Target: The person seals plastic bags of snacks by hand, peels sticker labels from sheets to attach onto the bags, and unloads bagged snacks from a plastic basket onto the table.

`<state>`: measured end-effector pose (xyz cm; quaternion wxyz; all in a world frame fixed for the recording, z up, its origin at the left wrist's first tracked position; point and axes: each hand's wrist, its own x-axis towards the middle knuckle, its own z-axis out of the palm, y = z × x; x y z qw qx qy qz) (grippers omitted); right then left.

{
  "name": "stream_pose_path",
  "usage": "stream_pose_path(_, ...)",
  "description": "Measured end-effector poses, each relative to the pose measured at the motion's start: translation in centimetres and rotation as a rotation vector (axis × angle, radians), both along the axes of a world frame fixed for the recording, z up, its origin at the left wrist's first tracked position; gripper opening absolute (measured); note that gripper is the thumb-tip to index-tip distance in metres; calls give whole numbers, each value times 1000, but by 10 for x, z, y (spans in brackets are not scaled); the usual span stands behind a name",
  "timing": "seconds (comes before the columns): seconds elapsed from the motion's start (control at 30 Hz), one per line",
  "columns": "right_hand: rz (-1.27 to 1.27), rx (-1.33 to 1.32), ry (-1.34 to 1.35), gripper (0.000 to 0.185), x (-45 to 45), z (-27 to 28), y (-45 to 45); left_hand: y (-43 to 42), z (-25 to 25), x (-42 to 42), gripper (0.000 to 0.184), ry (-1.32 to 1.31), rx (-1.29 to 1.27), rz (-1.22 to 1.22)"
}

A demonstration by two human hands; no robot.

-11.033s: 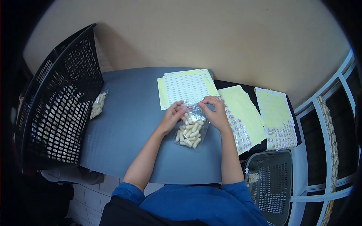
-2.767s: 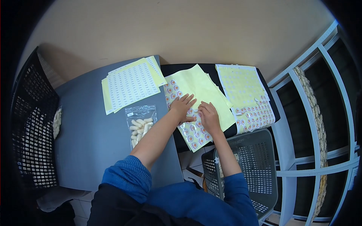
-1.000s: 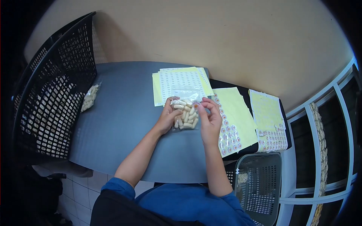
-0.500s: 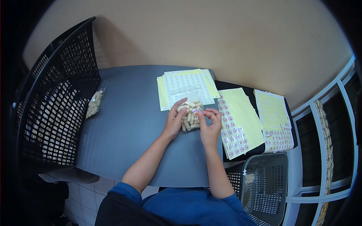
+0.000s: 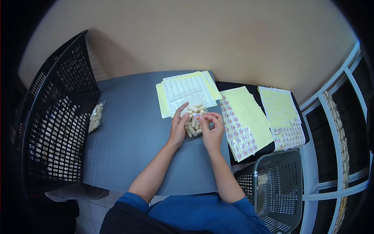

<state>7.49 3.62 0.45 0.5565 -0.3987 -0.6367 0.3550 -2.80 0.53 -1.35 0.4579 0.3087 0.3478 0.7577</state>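
Observation:
A clear zip bag (image 5: 194, 130) of pale, finger-shaped pieces lies at the middle of the grey table. My left hand (image 5: 179, 128) grips the bag along its left side, with the thumb over the front. A small round sticker (image 5: 196, 116) with an orange and purple print sits against the front of the bag. My right hand (image 5: 212, 128) pinches at the sticker's right edge with thumb and index finger; whether it is fully pressed down I cannot tell. Behind the bag are sheets of small blue-printed labels (image 5: 183, 84), partly covered by its top.
A tall black basket (image 5: 58, 128) stands at the left, a filled bag (image 5: 96, 117) beside it. Yellow sheets of round stickers (image 5: 249, 121) lie at the right, next to another sticker sheet (image 5: 286, 117). A grey basket (image 5: 278, 187) stands below, near a white metal frame (image 5: 331, 136).
My right hand has moved slightly left, bringing the sticker against the bag's front. My left hand still holds the bag. The whole view has shifted a little.

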Motion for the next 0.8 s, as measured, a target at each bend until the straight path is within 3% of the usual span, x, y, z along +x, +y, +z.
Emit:
stream_pose_path(0.43,-63,26,-19,10,-4,7,-7,-2,0,3,37,112,-12,-7)
stream_pose_path(0.53,-78,37,-68,12,-2,7,-8,-5,3,6,40,31,3,18)
stream_pose_path(0.63,-109,113,-146,16,-2,5,-6,-5,4,7,45,110,38,19)
stream_pose_path(0.8,2,44,-53,21,2,5,-2,-4,2,5,47,179,17,-19)
